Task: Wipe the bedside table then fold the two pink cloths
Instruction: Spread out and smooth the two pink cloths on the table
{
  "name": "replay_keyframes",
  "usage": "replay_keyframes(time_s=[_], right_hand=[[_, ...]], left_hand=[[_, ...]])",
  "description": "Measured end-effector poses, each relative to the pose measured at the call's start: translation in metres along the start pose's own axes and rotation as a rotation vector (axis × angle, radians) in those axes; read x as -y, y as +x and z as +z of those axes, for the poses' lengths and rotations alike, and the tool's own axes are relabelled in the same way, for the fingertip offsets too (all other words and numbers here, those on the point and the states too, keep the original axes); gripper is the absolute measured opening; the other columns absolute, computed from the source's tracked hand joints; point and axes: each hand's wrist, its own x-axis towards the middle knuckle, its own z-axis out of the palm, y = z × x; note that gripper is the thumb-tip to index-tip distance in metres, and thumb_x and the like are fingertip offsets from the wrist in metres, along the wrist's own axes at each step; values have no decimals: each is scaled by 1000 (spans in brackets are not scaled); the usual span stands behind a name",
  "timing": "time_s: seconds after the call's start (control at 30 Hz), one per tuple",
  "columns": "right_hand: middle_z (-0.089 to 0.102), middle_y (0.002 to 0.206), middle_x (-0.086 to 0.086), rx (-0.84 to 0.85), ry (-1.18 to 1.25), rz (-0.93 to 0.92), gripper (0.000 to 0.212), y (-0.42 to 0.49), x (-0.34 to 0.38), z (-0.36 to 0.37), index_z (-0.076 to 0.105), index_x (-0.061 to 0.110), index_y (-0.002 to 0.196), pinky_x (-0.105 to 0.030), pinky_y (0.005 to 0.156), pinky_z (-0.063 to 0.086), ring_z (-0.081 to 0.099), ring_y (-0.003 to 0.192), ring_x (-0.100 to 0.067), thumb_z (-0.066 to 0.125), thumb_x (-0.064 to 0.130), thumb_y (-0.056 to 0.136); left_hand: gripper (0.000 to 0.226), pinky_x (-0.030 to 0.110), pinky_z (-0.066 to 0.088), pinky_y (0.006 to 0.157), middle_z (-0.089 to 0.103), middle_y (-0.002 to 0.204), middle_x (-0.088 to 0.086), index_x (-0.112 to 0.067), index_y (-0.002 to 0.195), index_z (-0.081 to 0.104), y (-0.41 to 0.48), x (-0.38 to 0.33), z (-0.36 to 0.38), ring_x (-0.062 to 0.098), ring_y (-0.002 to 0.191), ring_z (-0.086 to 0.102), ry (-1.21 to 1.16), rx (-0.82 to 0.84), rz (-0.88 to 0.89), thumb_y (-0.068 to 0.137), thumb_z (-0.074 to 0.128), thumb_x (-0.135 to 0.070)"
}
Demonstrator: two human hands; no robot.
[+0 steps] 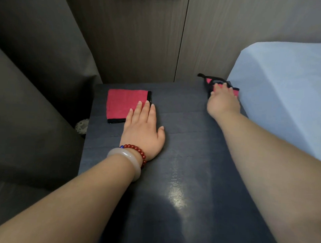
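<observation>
The dark table (182, 158) fills the middle, with a pale blue bed (284, 89) against its right side. A folded pink cloth (120, 103) lies flat at the far left of the table, and a crumpled pink cloth (208, 81) sits at the far right corner beside the bed. The left hand (143, 131), with a pale bangle (125, 160) on its wrist, rests flat with straight fingers on the folded cloth's near right corner, while the right hand (223, 103) presses spread fingers onto the crumpled cloth.

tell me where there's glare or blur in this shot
Head view: a bright glare patch sits on the near part of the bedside table; the right hand and the bunched pink cloth under it look slightly blurred.
</observation>
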Motion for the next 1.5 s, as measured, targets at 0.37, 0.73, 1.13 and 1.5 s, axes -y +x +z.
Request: replay_keyframes(time_s=[0.37, 0.73, 1.13, 1.5], right_hand=[[-4, 162, 2, 228, -85, -350, 55, -5, 40, 2, 8, 37, 152, -43, 119, 3, -1, 148, -26, 22, 52, 100], [-4, 161, 6, 138, -71, -431, 53, -76, 59, 17, 7, 38, 152, -39, 120, 2, -2, 148, -19, 15, 48, 100], [-6, 161, 7, 113, -57, -380, 53, -124, 56, 21, 6, 39, 151, -38, 120, -2, -6, 148, -18, 14, 48, 100], [-9, 161, 1, 75, -53, -60, 55, -148, 0, 8, 2, 37, 152, -43, 120, -1, -7, 148, -25, 14, 49, 99]], left_hand=[[76, 40, -4, 120, 6, 163, 6, -13, 154, 10, 1, 0, 2, 22, 149, -3, -1, -12, 6, 88, 20, -49], [76, 41, -2, 120, 7, 162, 7, -10, 154, 2, -1, 1, 0, 22, 149, -2, -59, -6, 1, 94, 33, -44], [74, 39, -2, 121, 12, 162, 8, -9, 154, 12, -6, -2, -8, 23, 149, 0, -128, 11, 0, 88, 34, -33], [65, 43, 1, 120, 6, 162, 9, -18, 154, 16, -62, -7, -7, 27, 149, -2, -62, 28, -46, 97, 23, -49]])
